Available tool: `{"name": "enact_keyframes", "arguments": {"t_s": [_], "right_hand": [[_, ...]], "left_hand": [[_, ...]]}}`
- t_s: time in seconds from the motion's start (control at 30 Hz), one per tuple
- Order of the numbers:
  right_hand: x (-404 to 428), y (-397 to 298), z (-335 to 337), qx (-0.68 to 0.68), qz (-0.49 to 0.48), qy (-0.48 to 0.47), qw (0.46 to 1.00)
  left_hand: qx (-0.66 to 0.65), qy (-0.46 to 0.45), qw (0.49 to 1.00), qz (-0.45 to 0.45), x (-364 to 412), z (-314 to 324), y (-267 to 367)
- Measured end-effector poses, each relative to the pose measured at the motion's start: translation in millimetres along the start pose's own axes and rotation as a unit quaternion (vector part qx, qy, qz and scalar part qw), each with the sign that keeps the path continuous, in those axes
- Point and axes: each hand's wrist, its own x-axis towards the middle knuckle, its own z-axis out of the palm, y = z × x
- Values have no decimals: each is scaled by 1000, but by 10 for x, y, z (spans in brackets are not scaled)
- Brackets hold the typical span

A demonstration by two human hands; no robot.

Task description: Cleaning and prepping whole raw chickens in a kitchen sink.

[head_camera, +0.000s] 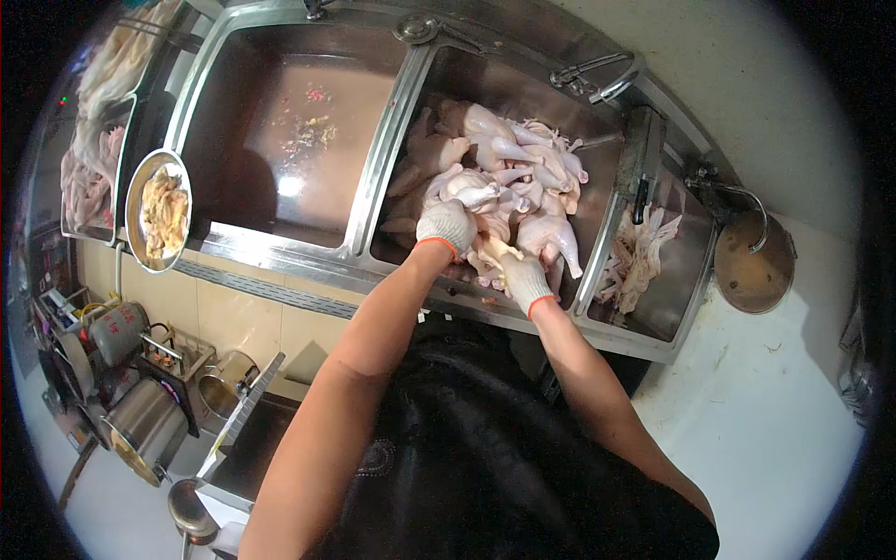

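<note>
Raw plucked chickens lie piled in the middle basin of a stainless-steel sink. Both hands wear white knit gloves with orange cuffs. My left hand grips a chicken at the near side of the pile, its fingers partly hidden against the bird. Close by on the right, my right hand is closed on yellowish fat or skin at the same bird's near end; its fingertips are hidden. Another chicken lies just beyond my right hand, its leg pointing toward me.
Scraps lie in the left basin. A metal bowl of yellow fat sits on its near left corner. Pale poultry pieces fill part of the right basin, below a black-handled tool. Faucets overhang the back. Pots stand lower left.
</note>
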Motion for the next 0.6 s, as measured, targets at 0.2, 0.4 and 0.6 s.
{"name": "enact_keyframes", "arguments": {"t_s": [0.2,0.4,0.6], "right_hand": [[-35,91,-107,-209,-167,57,962],[-40,-390,-117,-466,-437,161,752],[117,-836,129,-605,-365,-122,697]], "left_hand": [[22,-48,997,52,174,-204,73],[18,-73,995,58,189,-113,41],[-16,-63,997,33,285,-62,-245]]}}
